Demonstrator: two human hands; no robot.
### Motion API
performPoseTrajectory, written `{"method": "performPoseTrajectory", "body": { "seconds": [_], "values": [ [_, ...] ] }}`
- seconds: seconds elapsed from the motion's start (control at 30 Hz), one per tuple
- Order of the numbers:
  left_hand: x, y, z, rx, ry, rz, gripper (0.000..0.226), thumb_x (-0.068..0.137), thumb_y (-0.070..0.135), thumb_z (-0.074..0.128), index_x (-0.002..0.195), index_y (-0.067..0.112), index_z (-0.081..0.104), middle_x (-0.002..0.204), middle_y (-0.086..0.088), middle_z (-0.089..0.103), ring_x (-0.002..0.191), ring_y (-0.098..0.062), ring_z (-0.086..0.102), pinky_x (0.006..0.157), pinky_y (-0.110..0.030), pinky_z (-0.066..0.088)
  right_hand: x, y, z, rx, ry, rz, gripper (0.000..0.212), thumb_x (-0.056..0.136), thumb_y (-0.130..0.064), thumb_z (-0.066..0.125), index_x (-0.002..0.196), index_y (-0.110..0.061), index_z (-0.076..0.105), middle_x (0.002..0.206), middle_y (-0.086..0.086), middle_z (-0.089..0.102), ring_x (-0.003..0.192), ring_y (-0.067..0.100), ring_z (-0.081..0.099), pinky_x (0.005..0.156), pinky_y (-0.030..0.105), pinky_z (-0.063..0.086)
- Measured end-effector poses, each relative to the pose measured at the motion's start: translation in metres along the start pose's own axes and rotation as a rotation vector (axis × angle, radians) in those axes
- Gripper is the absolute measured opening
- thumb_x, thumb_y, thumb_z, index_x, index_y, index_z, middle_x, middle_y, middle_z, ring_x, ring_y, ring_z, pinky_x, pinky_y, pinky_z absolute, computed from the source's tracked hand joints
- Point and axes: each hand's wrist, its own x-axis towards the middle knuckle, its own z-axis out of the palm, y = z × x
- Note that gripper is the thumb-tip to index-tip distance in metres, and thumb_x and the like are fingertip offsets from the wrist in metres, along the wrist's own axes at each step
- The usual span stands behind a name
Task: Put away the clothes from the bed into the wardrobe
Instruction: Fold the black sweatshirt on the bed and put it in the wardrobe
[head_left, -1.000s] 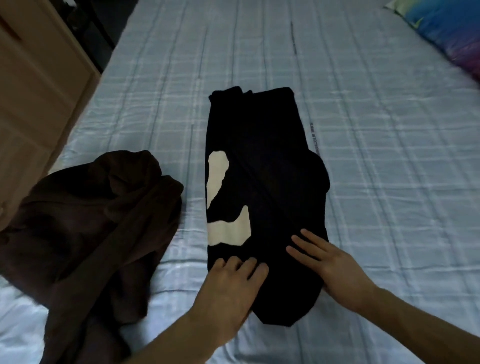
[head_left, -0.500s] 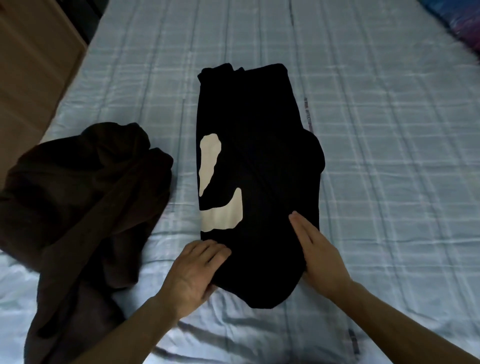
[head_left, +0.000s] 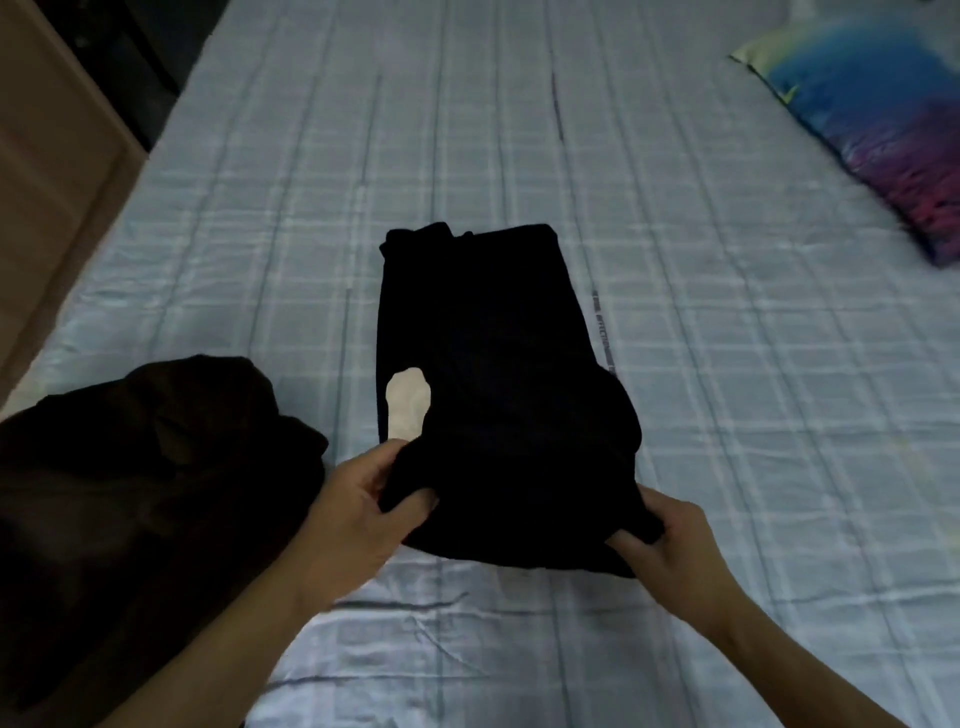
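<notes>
A black garment (head_left: 493, 374) with a pale print lies folded lengthwise in the middle of the bed (head_left: 727, 364). Its near end is lifted and folded back over the rest, hiding most of the print. My left hand (head_left: 358, 509) pinches the near left corner of that end, thumb on top. My right hand (head_left: 670, 545) grips the near right corner. A dark brown garment (head_left: 140, 493) lies crumpled on the bed to the left, touching my left forearm.
A light wooden wardrobe side (head_left: 47, 171) stands along the bed's left edge. A blue and purple pillow (head_left: 878, 124) lies at the far right. The bed has a pale blue checked sheet.
Both hands went from lying flat on the black garment's near end to gripping its corners. They have lifted that end and folded it away from me over the print.
</notes>
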Motion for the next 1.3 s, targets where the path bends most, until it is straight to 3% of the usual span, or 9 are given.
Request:
{"method": "performPoseTrajectory", "body": {
  "seconds": [0.1, 0.2, 0.3, 0.4, 0.63, 0.73, 0.83, 1.0, 1.3],
  "values": [
    [0.032, 0.019, -0.008, -0.164, 0.088, -0.022, 0.031, 0.091, -0.003, 0.063, 0.100, 0.025, 0.072, 0.093, 0.003, 0.077, 0.090, -0.012, 0.073, 0.073, -0.017, 0.055, 0.032, -0.031, -0.003, 0.115, 0.117, 0.028, 0.011, 0.083, -0.015, 0.078, 0.078, -0.023, 0.071, 0.066, -0.003, 0.068, 0.061, 0.008, 0.064, 0.056, 0.015, 0.047],
    [0.066, 0.033, -0.018, -0.270, 0.165, -0.053, 0.018, 0.094, 0.011, 0.064, 0.107, 0.021, 0.070, 0.102, -0.001, 0.077, 0.097, -0.017, 0.073, 0.075, -0.021, 0.058, 0.072, -0.048, -0.004, 0.144, 0.212, 0.046, 0.011, 0.082, -0.014, 0.078, 0.076, -0.020, 0.071, 0.067, -0.008, 0.069, 0.062, 0.004, 0.066, 0.055, 0.012, 0.047],
    [0.089, 0.042, -0.028, -0.243, 0.116, -0.067, 0.050, 0.073, 0.030, 0.088, 0.117, 0.024, 0.064, 0.107, 0.008, 0.074, 0.100, -0.010, 0.071, 0.075, -0.019, 0.057, 0.106, -0.060, -0.006, 0.149, 0.260, 0.061, 0.006, 0.084, -0.019, 0.077, 0.080, -0.021, 0.073, 0.073, -0.008, 0.073, 0.069, 0.005, 0.070, 0.060, 0.015, 0.052],
    [0.113, 0.050, -0.032, -0.010, 0.123, -0.062, 0.065, 0.067, 0.010, 0.091, 0.115, 0.036, 0.057, 0.102, 0.020, 0.070, 0.096, -0.001, 0.068, 0.077, -0.024, 0.058, 0.145, -0.069, -0.014, 0.129, 0.287, 0.063, 0.006, 0.085, -0.022, 0.076, 0.081, -0.020, 0.073, 0.074, -0.008, 0.073, 0.071, 0.006, 0.070, 0.063, 0.017, 0.054],
    [0.197, 0.055, -0.042, -0.041, 0.354, 0.001, 0.042, 0.081, 0.004, 0.079, 0.112, 0.025, 0.060, 0.103, 0.009, 0.071, 0.094, -0.004, 0.069, 0.085, -0.031, 0.057, 0.258, -0.083, -0.024, 0.063, 0.297, 0.015, 0.011, 0.080, -0.030, 0.080, 0.085, -0.022, 0.074, 0.076, -0.009, 0.072, 0.071, 0.001, 0.068, 0.063, 0.010, 0.051],
    [0.243, 0.044, -0.043, 0.001, 0.495, -0.012, 0.040, 0.086, 0.013, 0.077, 0.119, 0.025, 0.058, 0.106, 0.010, 0.068, 0.093, -0.004, 0.067, 0.087, -0.031, 0.056, 0.314, -0.080, -0.020, 0.047, 0.331, 0.056, 0.033, 0.085, -0.038, 0.076, 0.114, -0.024, 0.068, 0.105, -0.007, 0.071, 0.091, 0.002, 0.066, 0.073, 0.006, 0.047],
    [0.266, 0.018, -0.032, 0.373, 0.571, -0.005, 0.056, 0.095, 0.026, 0.065, 0.145, 0.018, 0.040, 0.141, -0.001, 0.052, 0.127, -0.020, 0.051, 0.106, -0.037, 0.043, 0.336, -0.070, -0.007, -0.214, 0.279, -0.001, 0.058, 0.096, -0.043, 0.059, 0.146, -0.019, 0.043, 0.148, 0.004, 0.047, 0.135, 0.017, 0.044, 0.109, 0.023, 0.033],
    [0.265, -0.024, 0.004, 1.045, 0.257, 0.283, 0.061, 0.101, 0.046, 0.034, 0.157, 0.022, 0.027, 0.167, -0.004, 0.017, 0.154, -0.023, 0.015, 0.122, -0.050, 0.017, 0.293, -0.029, 0.036, -0.745, -0.021, -0.238, 0.071, 0.097, -0.067, 0.018, 0.158, -0.032, 0.016, 0.167, 0.005, 0.002, 0.154, 0.024, -0.003, 0.124, 0.049, 0.005],
    [0.316, -0.095, 0.004, 1.107, 0.128, 0.256, 0.067, 0.101, 0.050, 0.027, 0.160, 0.023, 0.010, 0.169, -0.002, 0.000, 0.155, -0.024, 0.000, 0.123, -0.056, 0.007, 0.352, 0.032, 0.062, -0.807, -0.188, -0.170, 0.077, 0.094, -0.073, 0.015, 0.157, -0.035, -0.006, 0.167, 0.003, -0.007, 0.153, 0.021, -0.014, 0.125, 0.046, -0.002]
  ]
}}
